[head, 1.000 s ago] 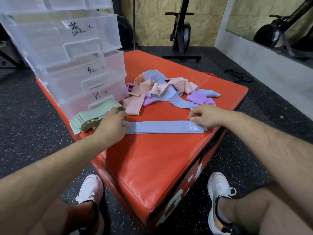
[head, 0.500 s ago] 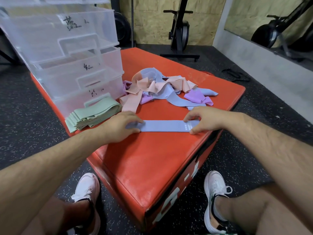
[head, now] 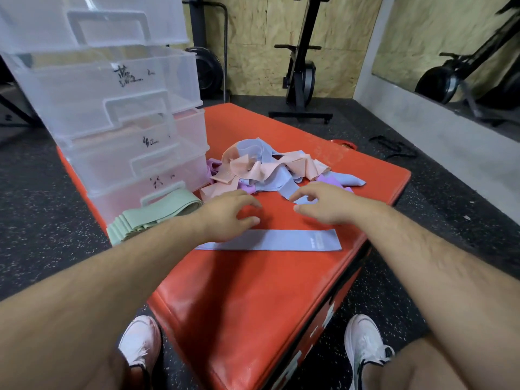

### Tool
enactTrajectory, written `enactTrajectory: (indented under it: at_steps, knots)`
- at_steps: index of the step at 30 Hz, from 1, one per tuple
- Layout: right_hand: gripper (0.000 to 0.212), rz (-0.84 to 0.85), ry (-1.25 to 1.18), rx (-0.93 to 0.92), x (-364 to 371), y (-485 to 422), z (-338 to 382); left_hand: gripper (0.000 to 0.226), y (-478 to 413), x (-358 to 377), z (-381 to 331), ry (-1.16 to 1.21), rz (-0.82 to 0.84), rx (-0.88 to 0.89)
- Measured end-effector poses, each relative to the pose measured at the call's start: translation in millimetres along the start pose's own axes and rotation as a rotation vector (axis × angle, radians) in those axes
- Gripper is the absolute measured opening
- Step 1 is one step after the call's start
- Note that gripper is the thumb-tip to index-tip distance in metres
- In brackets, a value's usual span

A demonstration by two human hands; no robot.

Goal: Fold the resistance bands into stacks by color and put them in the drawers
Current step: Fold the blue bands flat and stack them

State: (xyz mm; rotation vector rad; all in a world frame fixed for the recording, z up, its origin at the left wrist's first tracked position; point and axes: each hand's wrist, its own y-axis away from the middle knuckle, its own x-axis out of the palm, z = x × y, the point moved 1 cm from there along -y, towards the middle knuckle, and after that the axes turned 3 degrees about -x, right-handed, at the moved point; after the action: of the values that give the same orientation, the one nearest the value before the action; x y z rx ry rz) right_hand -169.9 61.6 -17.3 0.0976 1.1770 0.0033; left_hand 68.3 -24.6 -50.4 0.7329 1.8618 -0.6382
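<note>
The blue band [head: 281, 240] lies flat and straight across the red box [head: 253, 299], close to the near edge, a pale label patch toward its right end. Nobody's gripping it. The left hand [head: 228, 212] hangs just beyond its left end, fingers loosely curled and apart, holding nothing; the wrist covers that end of the band, and whether it touches cannot be told. The right hand [head: 327, 205] sits beyond the band's right half, fingers loose and spread too, nothing pinched. Its fingertips are right by a blue tail trailing from the pile, contact unclear.

That tangled pile [head: 261, 170] of peach, blue and purple bands sits just past both hands, mid-box. Off to the left, the green stack [head: 157, 216] lies folded and neat against the bottom of the clear drawers [head: 107, 88], which stand closed on the box's left corner, with handwritten marks on 3 fronts.

Below, 2 white shoes [head: 140, 342] are planted on the speckled black floor [head: 42, 220], 1 either side of the box's near corner. A black exercise machine [head: 302, 68] stands by the far wall.
</note>
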Motion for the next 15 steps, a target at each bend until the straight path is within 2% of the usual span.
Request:
enactTrajectory:
  at_steps: [3, 8, 15]
  knots:
    - [0.030, -0.055, -0.001, -0.032, 8.5, -28.5, 2.7, 0.040, -32.0, 9.0, -9.7, -0.010, 0.000, -0.017]
    - [0.041, -0.122, -0.013, -0.050, 13.3, -66.2, -6.7, 0.041, -71.2, 18.7, -16.7, 0.028, -0.007, -0.082]
    - [0.027, -0.222, -0.087, 0.009, 9.5, -93.1, -23.1, 0.036, -88.7, 15.0, -23.9, 0.194, -0.006, -0.130]
